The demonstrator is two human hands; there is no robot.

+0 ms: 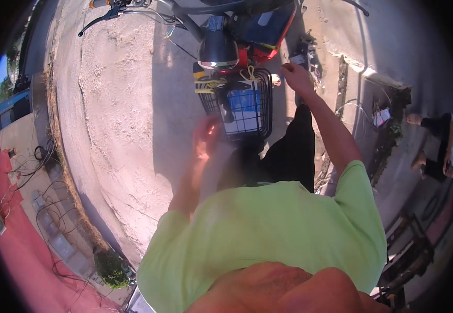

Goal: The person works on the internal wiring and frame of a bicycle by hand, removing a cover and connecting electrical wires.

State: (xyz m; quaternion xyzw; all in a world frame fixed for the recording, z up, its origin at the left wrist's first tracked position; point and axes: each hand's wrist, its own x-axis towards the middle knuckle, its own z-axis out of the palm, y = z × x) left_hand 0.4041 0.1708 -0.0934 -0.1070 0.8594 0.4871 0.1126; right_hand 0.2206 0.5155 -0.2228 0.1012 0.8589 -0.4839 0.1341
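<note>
In front of me stands an electric bike with a black headlamp [217, 49] above a black wire basket [258, 125], which holds blue and white items [242, 101] and a dark object. Yellow cords [208, 86] are looped at the basket's top. My right hand [297, 78] is raised just right of the basket's upper corner, fingers curled together; I cannot make out whether they hold anything. My left hand [205, 136] is low beside the basket's left side, hazy from glare and motion, its fingers unclear.
A handlebar with brake lever [104, 22] arches overhead. Pale concrete ground [112, 120] borders a red wall [7, 198] with wires on the left. On the right are a broken concrete edge [383, 78], a person [440, 135] in dark trousers and dark metal clutter [414, 245].
</note>
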